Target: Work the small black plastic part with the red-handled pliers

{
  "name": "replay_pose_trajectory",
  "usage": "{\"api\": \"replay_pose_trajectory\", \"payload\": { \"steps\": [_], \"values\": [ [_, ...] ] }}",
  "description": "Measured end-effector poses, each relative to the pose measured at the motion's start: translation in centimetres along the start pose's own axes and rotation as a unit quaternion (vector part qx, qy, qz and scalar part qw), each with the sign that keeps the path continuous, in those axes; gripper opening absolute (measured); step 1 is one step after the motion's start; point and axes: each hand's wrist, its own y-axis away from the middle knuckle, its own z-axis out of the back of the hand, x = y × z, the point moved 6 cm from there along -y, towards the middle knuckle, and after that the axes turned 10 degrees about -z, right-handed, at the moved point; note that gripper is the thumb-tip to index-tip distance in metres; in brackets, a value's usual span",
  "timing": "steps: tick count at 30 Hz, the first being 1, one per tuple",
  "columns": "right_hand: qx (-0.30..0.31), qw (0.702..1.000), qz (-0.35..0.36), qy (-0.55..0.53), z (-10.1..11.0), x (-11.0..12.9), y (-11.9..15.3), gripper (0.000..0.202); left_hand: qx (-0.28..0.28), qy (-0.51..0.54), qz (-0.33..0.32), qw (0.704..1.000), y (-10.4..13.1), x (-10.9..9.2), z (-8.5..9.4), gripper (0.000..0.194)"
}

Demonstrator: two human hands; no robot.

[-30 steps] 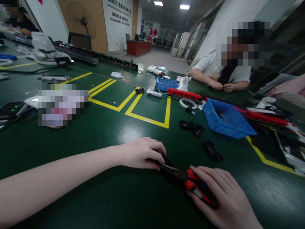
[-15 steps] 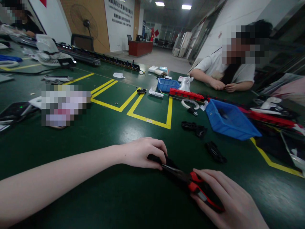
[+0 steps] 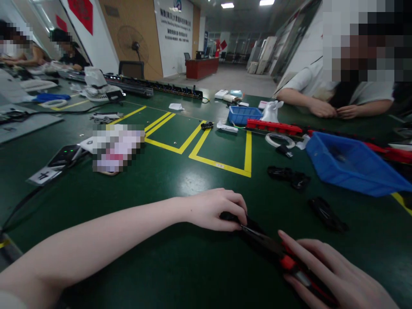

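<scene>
My left hand [image 3: 220, 209] is closed around a small black piece [image 3: 228, 216], mostly hidden by the fingers. In my right hand [image 3: 344, 272] is a pair of long-nose pliers [image 3: 268, 243] with red and black handles. The fingers lie along the upper handle and the thumb is below. The pliers' tips reach the black piece beside my left fingertips; whether they grip it I cannot tell. To the right on the green table lie black bundled parts [image 3: 289, 177] and another black part [image 3: 327, 214].
A large blue bin [image 3: 357, 165] stands at right, a smaller blue bin [image 3: 244, 115] farther back. Red strips [image 3: 273, 127] lie behind. Yellow tape [image 3: 222, 165] marks the table. A blurred phone-like object [image 3: 117, 156] lies left. A person [image 3: 309, 96] sits across at right.
The view has turned left, so the table's things appear farther right. Both hands keep hold of the black piece and pliers. My right fingers now cover more of the upper handle.
</scene>
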Motion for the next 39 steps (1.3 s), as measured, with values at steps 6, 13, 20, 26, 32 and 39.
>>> {"api": "replay_pose_trajectory", "payload": {
  "steps": [6, 13, 20, 26, 32, 39],
  "values": [
    [-0.007, 1.000, 0.007, -0.004, 0.2, 0.8, -0.4, 0.056, 0.004, -0.002, 0.013, 1.000, 0.0, 0.2, -0.2, 0.013],
    [-0.017, 1.000, 0.000, 0.011, 1.0, 2.1, -1.0, 0.054, 0.007, -0.030, -0.004, 1.000, 0.1, 0.1, -0.4, 0.018],
    [0.003, 1.000, -0.026, -0.011, 0.9, 1.8, -0.9, 0.057, 0.012, -0.034, 0.002, 0.999, 0.1, 0.1, -0.7, 0.018],
    [0.011, 0.999, -0.048, -0.023, 0.9, 1.2, -0.6, 0.061, 0.016, -0.038, 0.012, 0.999, 0.1, -0.2, -0.6, 0.017],
    [-0.018, 0.999, -0.036, -0.033, 1.3, 1.0, -0.6, 0.060, 0.021, -0.023, 0.018, 0.999, 0.0, -0.4, -0.3, 0.015],
    [-0.035, 0.999, -0.030, -0.027, 1.7, 1.1, -0.5, 0.059, 0.016, -0.025, 0.016, 0.999, -0.1, -0.5, -0.3, 0.013]
  ]
}}
